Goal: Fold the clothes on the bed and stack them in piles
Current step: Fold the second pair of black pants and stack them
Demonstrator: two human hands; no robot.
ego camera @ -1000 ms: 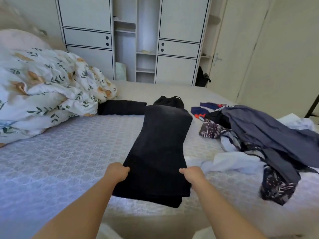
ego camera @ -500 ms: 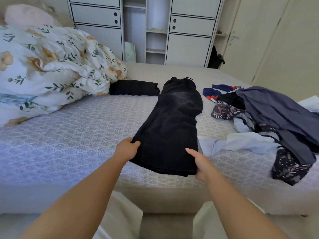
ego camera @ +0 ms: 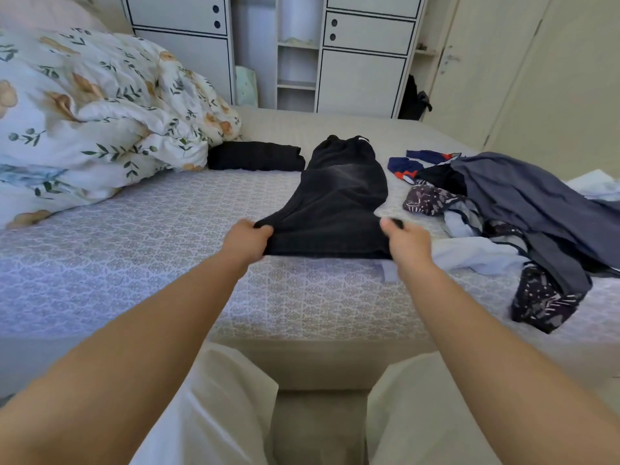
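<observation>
Black trousers (ego camera: 339, 199), folded lengthwise, stretch away from me across the patterned bed sheet (ego camera: 141, 250). My left hand (ego camera: 246, 243) grips the near left corner of their hem and my right hand (ego camera: 404, 245) grips the near right corner, both lifting that end off the bed. The waistband end lies flat farther away. A folded black garment (ego camera: 255, 156) sits behind the trousers to the left. A heap of unfolded clothes (ego camera: 516, 209), grey-blue, white and dark patterned, lies to the right.
A bunched floral duvet (ego camera: 90, 119) fills the bed's left side. White wardrobe cabinets (ego camera: 362, 62) stand behind the bed, a door (ego camera: 476, 68) at the right. My legs in white trousers (ego camera: 214, 411) are against the bed's near edge.
Both hands have raised the trousers' near end and carried it away from me, off the sheet. The view has tipped downward, bringing my legs into sight.
</observation>
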